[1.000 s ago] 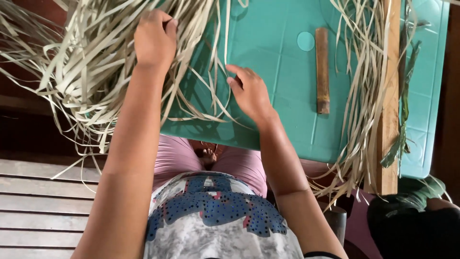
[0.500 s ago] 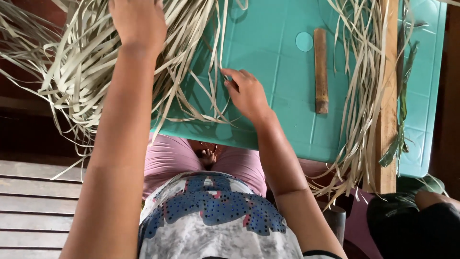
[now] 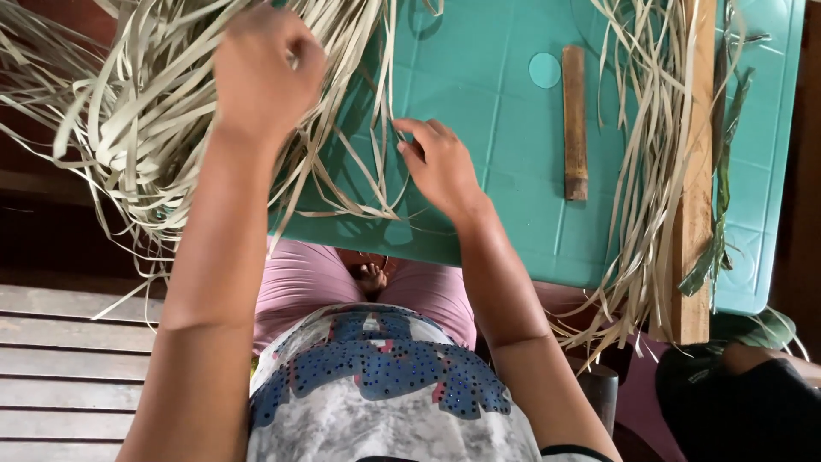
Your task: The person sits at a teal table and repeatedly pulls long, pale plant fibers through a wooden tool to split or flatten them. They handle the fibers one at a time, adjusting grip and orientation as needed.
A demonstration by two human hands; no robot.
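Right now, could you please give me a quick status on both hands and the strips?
Left hand closed in the pale leaf strips. Right hand pinching one strip on the green table. Wooden stick lies clear.

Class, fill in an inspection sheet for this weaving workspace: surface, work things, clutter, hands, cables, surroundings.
Surface: green plastic table, moulded panels, partly bare in the middle.
Work things: heap of pale dried leaf strips spilling over the table's left edge; a few strips trail under the right hand.
Clutter: short brown stick lying flat; second bundle of strips draped over a wooden plank; green leaves beside it.
Hands: left hand raised, closed in the strip heap; right hand resting on the table, fingertips pinching a strip.
Cables: nothing seen.
Surroundings: wooden slat floor at lower left; dark shape at lower right, unclear.
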